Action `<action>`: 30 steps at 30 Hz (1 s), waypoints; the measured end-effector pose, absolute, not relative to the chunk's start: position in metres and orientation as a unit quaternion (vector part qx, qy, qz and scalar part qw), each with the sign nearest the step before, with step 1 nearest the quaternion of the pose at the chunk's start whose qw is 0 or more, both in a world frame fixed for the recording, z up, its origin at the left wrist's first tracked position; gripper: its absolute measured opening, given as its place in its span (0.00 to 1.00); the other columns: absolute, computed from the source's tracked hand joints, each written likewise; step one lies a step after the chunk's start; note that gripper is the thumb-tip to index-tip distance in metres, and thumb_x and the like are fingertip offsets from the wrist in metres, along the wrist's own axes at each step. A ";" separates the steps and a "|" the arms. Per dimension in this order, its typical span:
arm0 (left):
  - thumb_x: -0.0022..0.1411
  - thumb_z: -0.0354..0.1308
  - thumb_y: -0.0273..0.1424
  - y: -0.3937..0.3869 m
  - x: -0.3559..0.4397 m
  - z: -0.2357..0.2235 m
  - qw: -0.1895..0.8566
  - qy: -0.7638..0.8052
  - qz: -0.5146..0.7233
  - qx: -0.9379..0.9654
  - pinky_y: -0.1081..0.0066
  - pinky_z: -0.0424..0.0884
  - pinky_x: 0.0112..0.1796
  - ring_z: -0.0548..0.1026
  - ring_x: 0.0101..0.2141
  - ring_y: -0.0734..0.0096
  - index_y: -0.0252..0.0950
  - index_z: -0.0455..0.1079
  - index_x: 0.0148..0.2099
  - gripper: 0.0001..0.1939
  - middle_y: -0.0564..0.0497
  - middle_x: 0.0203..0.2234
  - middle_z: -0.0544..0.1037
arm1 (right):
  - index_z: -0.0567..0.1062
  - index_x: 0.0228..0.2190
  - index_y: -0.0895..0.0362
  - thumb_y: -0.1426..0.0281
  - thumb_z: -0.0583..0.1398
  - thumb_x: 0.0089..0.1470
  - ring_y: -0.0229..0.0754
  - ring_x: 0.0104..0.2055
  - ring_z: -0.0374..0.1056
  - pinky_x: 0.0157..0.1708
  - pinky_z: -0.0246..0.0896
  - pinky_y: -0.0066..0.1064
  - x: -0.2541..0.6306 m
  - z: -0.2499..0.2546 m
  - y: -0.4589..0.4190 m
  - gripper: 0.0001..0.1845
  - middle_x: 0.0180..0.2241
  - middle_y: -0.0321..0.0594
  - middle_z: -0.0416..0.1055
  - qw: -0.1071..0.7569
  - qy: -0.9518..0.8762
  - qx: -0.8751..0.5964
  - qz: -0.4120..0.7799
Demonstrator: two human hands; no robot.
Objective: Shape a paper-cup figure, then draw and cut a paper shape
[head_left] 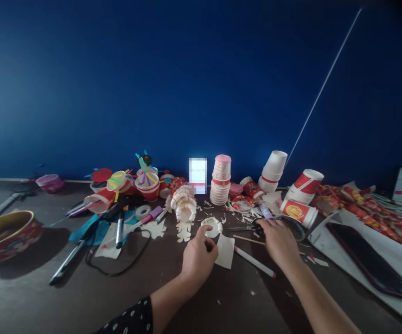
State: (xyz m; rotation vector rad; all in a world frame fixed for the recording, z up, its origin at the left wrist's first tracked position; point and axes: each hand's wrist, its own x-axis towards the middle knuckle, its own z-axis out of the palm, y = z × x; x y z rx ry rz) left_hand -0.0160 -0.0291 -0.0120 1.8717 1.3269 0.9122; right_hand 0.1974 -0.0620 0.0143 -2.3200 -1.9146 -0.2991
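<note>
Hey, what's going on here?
A person is working with bare hands at a cluttered dark table. The left hand has its fingers at a cut white paper ring, beside a white paper square. The right hand is over black-handled scissors. Nearby stands a tiered construction of cut white paper, with a stack of red-and-white paper cups behind it and paper scraps around it.

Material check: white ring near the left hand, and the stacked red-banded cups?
White ring: probably cut paper-cup stock, matte, with thin cut edges. Stacked cups: likely paperboard, matte white with printed red bands and rolled rims; any coating can't be seen.
</note>
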 end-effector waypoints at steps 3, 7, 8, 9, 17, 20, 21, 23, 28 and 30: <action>0.45 0.50 0.22 -0.028 -0.016 -0.013 0.348 0.479 0.395 0.703 0.76 0.58 0.25 0.66 0.20 0.76 0.37 0.59 0.43 0.20 0.59 0.18 0.69 | 0.71 0.39 0.56 0.79 0.49 0.49 0.46 0.41 0.62 0.36 0.53 0.32 0.201 0.019 -0.059 0.17 0.38 0.45 0.71 0.027 -0.637 -0.764 -0.096; 0.45 0.51 0.23 -0.025 -0.017 -0.014 0.372 0.445 0.447 0.681 0.76 0.60 0.26 0.66 0.20 0.77 0.36 0.58 0.43 0.19 0.59 0.19 0.68 | 0.73 0.33 0.57 0.76 0.52 0.47 0.46 0.40 0.64 0.35 0.54 0.30 0.207 0.022 -0.057 0.12 0.35 0.46 0.71 0.020 -0.662 -0.745 -0.076; 0.46 0.51 0.23 -0.024 -0.017 -0.014 0.379 0.439 0.456 0.674 0.76 0.60 0.26 0.66 0.21 0.77 0.36 0.58 0.43 0.19 0.58 0.19 0.67 | 0.73 0.32 0.58 0.75 0.53 0.47 0.46 0.39 0.65 0.34 0.55 0.31 0.210 0.022 -0.057 0.11 0.35 0.47 0.71 0.027 -0.659 -0.748 -0.070; 0.46 0.51 0.23 -0.023 -0.017 -0.014 0.390 0.433 0.464 0.667 0.76 0.61 0.26 0.66 0.21 0.77 0.36 0.57 0.43 0.18 0.58 0.20 0.67 | 0.73 0.32 0.58 0.74 0.53 0.47 0.47 0.37 0.66 0.33 0.56 0.31 0.212 0.023 -0.057 0.11 0.34 0.47 0.72 0.038 -0.650 -0.756 -0.064; 0.49 0.52 0.25 -0.024 -0.015 -0.012 0.477 0.371 0.490 0.628 0.78 0.60 0.23 0.66 0.22 0.79 0.35 0.55 0.43 0.17 0.57 0.22 0.66 | 0.69 0.31 0.57 0.63 0.58 0.42 0.41 0.23 0.66 0.21 0.61 0.29 0.204 0.025 -0.063 0.13 0.23 0.38 0.70 0.448 -0.520 -0.692 0.223; 0.50 0.52 0.25 -0.027 -0.014 -0.010 0.484 0.358 0.486 0.634 0.78 0.60 0.24 0.65 0.23 0.79 0.36 0.55 0.43 0.17 0.56 0.22 0.66 | 0.69 0.27 0.58 0.63 0.61 0.38 0.32 0.14 0.56 0.14 0.53 0.24 0.183 0.029 -0.070 0.13 0.16 0.30 0.62 0.514 -0.458 -0.653 0.315; 0.50 0.52 0.25 -0.028 -0.014 -0.009 0.484 0.353 0.484 0.638 0.78 0.60 0.24 0.65 0.23 0.79 0.36 0.55 0.43 0.17 0.56 0.23 0.66 | 0.69 0.25 0.58 0.64 0.61 0.38 0.31 0.13 0.54 0.13 0.51 0.23 0.175 0.031 -0.072 0.12 0.14 0.28 0.59 0.513 -0.449 -0.647 0.341; 0.50 0.51 0.24 -0.030 -0.013 -0.008 0.480 0.347 0.481 0.646 0.77 0.60 0.24 0.65 0.23 0.79 0.36 0.54 0.43 0.17 0.56 0.23 0.66 | 0.69 0.23 0.58 0.65 0.62 0.37 0.30 0.14 0.53 0.13 0.51 0.22 0.162 0.033 -0.076 0.11 0.14 0.27 0.58 0.486 -0.437 -0.640 0.405; 0.51 0.52 0.26 -0.031 -0.014 -0.006 0.481 0.340 0.484 0.647 0.76 0.60 0.25 0.65 0.24 0.78 0.36 0.55 0.43 0.16 0.56 0.23 0.66 | 0.68 0.22 0.58 0.68 0.64 0.34 0.29 0.16 0.52 0.14 0.49 0.20 0.145 0.030 -0.078 0.11 0.13 0.25 0.56 0.478 -0.431 -0.608 0.465; 0.51 0.53 0.27 -0.030 -0.015 -0.005 0.499 0.338 0.489 0.630 0.76 0.60 0.25 0.64 0.23 0.79 0.35 0.55 0.44 0.17 0.56 0.23 0.66 | 0.68 0.21 0.59 0.68 0.64 0.34 0.28 0.15 0.52 0.14 0.48 0.20 0.144 0.026 -0.077 0.10 0.13 0.25 0.56 0.489 -0.413 -0.613 0.463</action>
